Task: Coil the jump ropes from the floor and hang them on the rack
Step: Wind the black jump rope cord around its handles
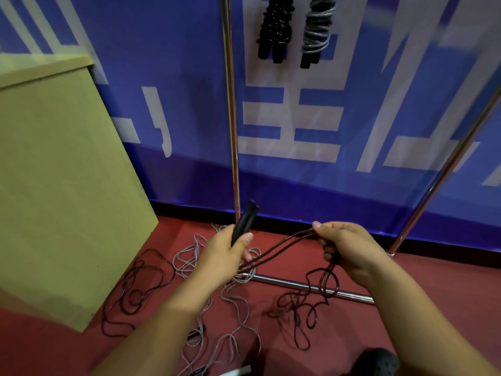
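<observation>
My left hand (226,256) grips the black handles (245,221) of a dark jump rope, pointing up. Doubled strands of that dark rope (282,246) stretch across to my right hand (344,246), which pinches them; the remainder hangs down in loose loops (311,302) onto the red floor. A grey jump rope (230,316) lies tangled on the floor under my hands. Another black rope (135,289) sprawls at the left. On the rack above hang a coiled black rope (273,31) and a coiled grey rope (315,31).
The chrome rack has an upright pole (231,118), a slanted pole (444,169) at the right and a base bar (311,287) on the floor. A tan cabinet (59,180) stands at the left. A blue banner covers the wall. A dark shoe (376,362) shows at the bottom.
</observation>
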Motion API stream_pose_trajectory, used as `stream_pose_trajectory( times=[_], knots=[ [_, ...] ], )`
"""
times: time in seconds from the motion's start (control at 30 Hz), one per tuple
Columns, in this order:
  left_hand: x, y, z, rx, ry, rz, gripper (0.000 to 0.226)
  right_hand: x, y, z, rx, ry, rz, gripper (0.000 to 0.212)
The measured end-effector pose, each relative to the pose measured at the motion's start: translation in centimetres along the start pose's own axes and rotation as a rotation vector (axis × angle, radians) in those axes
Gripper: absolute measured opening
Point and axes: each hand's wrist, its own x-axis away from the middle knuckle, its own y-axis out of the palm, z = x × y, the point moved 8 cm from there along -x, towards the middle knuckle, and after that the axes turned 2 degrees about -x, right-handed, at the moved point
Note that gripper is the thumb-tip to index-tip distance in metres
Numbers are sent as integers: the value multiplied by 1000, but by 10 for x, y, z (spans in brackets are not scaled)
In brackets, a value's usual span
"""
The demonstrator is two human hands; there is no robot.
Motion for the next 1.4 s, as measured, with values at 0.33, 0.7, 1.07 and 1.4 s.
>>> stream_pose_trajectory(
  times=[0.33,0.7,1.07,1.4],
  knots=[
    [31,38,-2,348,-371,-495,55,0,11,2,-104,-11,-30,10],
    [69,57,35,583,-216,-1045,55,-3,21,5,0,-99,-39,3],
    [32,34,31,886,-230,-527,32,1,53,33,185,25,-255,23],
    [2,7,-19,519,-251,-150,19,12,68,31,177,193,-476,9]
  ],
)
